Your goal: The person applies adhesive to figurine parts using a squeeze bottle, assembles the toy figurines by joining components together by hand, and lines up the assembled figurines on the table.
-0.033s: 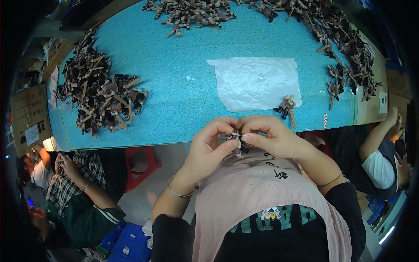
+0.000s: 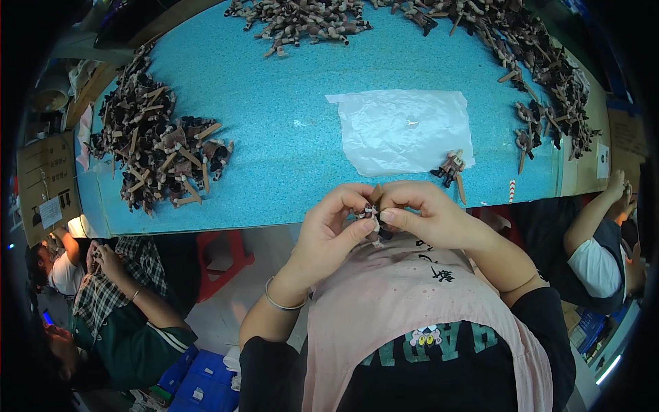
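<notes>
Just off the near table edge, both my hands hold one small toy figurine (image 2: 371,212) with brown, pale and dark parts. My left hand (image 2: 338,223) has thumb and fingers closed on it from the left. My right hand (image 2: 424,214) pinches it from the other side. A flat brown piece sticks up between my fingertips; much of the figurine is hidden by them. Beyond my right hand, another figurine (image 2: 451,167) lies at the lower right corner of a crinkled white sheet (image 2: 384,130), which has a tiny white piece on it.
Heaps of similar figurines lie on the blue table (image 2: 274,144): a left pile (image 2: 165,151), a far pile (image 2: 309,20) and a right pile (image 2: 542,69). Co-workers sit on both sides. A red stool (image 2: 223,264) and a blue crate (image 2: 206,384) stand at the lower left.
</notes>
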The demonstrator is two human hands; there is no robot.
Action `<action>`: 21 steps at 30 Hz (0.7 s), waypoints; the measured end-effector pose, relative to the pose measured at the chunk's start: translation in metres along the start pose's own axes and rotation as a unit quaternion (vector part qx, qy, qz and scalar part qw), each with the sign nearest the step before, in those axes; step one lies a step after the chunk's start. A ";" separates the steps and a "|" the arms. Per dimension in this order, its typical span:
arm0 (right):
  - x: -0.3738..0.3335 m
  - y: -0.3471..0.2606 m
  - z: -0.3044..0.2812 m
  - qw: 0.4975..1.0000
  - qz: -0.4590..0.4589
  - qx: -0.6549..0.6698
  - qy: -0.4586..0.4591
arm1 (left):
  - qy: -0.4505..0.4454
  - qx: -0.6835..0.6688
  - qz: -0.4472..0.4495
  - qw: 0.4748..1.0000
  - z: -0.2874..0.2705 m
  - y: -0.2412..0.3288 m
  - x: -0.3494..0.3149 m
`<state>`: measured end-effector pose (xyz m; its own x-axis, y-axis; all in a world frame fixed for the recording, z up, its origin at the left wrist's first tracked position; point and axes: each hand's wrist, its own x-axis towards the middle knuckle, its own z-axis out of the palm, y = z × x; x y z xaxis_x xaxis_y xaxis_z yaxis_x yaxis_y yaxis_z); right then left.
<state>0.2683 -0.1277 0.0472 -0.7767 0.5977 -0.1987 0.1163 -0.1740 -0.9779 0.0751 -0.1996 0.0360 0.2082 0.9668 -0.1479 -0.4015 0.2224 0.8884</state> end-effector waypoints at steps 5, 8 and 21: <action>0.005 -0.006 0.014 0.994 -0.062 -0.045 0.081 | 0.117 -0.014 0.099 0.988 0.018 -0.001 0.007; 0.004 -0.007 0.011 0.993 -0.070 -0.073 0.065 | 0.132 0.024 0.080 0.988 0.015 0.003 0.001; 0.005 -0.019 0.011 0.984 -0.110 -0.121 0.072 | 0.029 0.118 0.080 0.989 0.001 0.006 0.003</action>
<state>0.2554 -0.1297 0.0656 -0.7065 0.7071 0.0293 0.1122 0.1527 -0.9819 0.0742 -0.1954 0.0410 0.1056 0.9943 -0.0159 -0.2041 0.0373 0.9782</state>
